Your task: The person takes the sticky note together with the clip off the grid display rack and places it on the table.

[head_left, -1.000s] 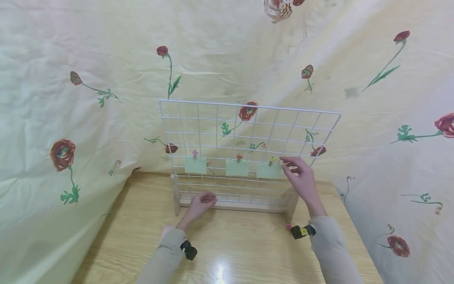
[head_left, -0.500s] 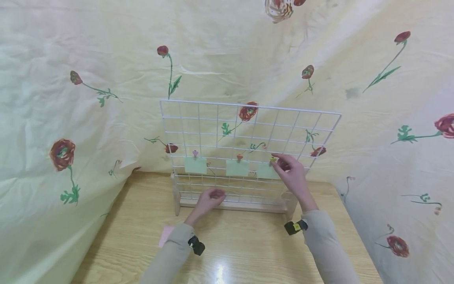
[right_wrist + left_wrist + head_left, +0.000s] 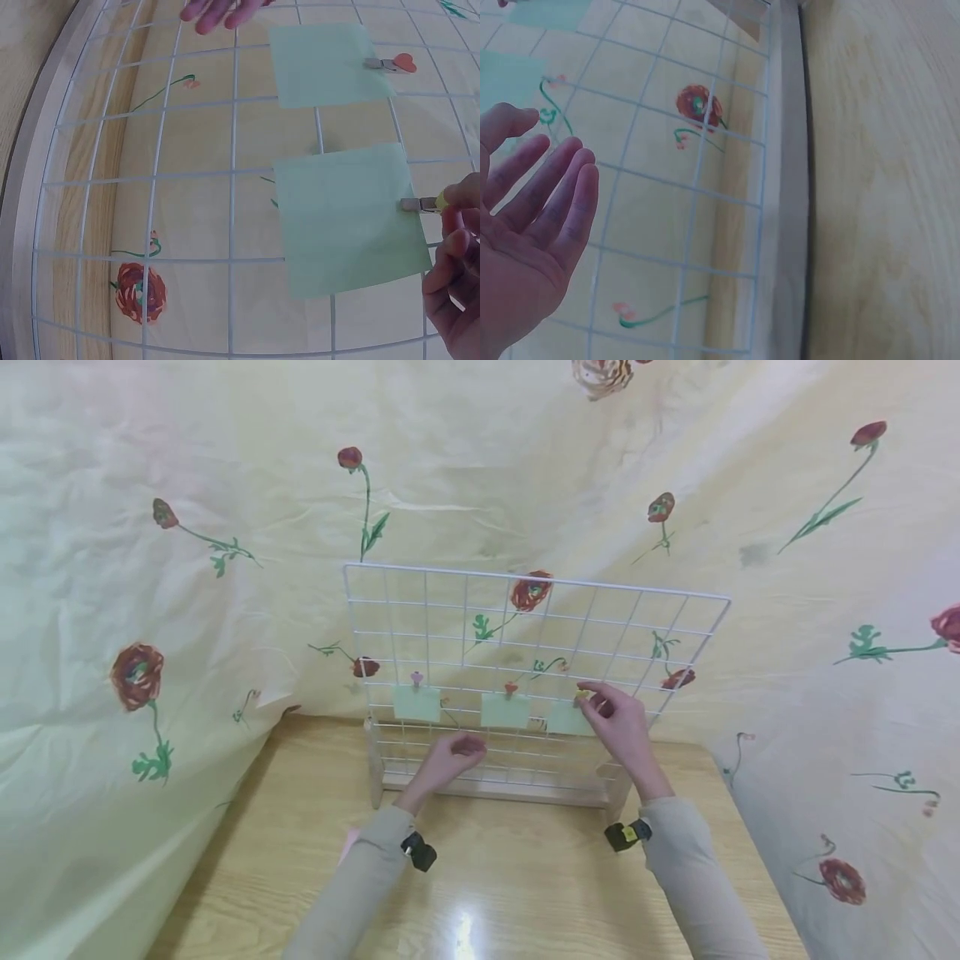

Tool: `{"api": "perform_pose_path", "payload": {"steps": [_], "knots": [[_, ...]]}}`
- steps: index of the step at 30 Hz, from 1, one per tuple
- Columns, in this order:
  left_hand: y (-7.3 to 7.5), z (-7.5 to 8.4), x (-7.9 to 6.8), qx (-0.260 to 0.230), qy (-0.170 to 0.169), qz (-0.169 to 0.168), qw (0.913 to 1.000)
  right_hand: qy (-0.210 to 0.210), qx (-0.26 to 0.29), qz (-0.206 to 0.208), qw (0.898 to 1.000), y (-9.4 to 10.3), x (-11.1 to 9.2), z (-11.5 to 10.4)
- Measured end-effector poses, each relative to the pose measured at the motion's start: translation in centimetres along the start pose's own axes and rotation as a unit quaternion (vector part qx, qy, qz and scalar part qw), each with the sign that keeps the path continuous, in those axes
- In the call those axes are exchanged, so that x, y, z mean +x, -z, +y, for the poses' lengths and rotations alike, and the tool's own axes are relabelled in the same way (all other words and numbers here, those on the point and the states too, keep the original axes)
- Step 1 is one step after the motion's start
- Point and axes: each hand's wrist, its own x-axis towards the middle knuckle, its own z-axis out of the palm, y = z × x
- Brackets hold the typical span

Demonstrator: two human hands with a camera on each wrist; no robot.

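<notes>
A white wire grid panel stands upright in a wooden base. Several wooden clothespins and pale green paper notes hang across its lower half. My right hand pinches the yellow-topped clothespin between thumb and fingers; that clothespin sits at the edge of the right-hand green note. My left hand is in front of the grid, below the middle green note, fingers loosely bent with nothing in them. A red heart clothespin holds the middle note, a purple one the left note.
A pink paper lies on the wooden table, partly under the left sleeve. Behind the grid hangs a cream cloth with printed red flowers, which also falls along both sides.
My right hand has moved left from beside the yellow clothespin and taken hold of it. My left hand has risen and shifted right toward the middle note. The head view has tilted slightly.
</notes>
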Motion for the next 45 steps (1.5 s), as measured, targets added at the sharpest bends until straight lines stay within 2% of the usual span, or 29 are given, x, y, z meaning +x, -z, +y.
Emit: {"api": "perform_pose_path", "payload": {"steps": [8, 19, 24, 29, 35, 39, 45], "knots": [[-1.0, 1.1, 1.3, -0.009, -0.028, -0.019, 0.9994, 0.016, -0.004, 0.016, 1.0, 0.0, 0.1, 0.3], [-2.4, 2.9, 2.8, -0.027, -0.071, -0.026, 0.9968, 0.024, -0.003, 0.029, 0.999, 0.0, 0.2, 0.2], [-3.0, 3.9, 3.3, -0.052, -0.066, -0.029, 0.996, 0.018, 0.015, 0.025, 0.999, -0.1, 0.0, 0.3], [-3.7, 5.2, 4.0, -0.088, -0.057, -0.011, 0.9945, 0.012, 0.026, 0.021, 0.999, -0.2, -0.1, 0.4], [-4.3, 6.6, 4.9, -0.087, -0.081, 0.004, 0.9929, 0.011, 0.024, 0.03, 0.999, -0.4, -0.1, 0.5], [-4.8, 7.3, 5.3, -0.085, -0.083, 0.014, 0.9928, 0.011, 0.025, 0.034, 0.999, -0.4, -0.1, 0.5], [-6.0, 8.0, 5.4, -0.074, -0.057, 0.039, 0.9949, 0.005, 0.025, 0.033, 0.999, -0.4, -0.2, 0.3]]}}
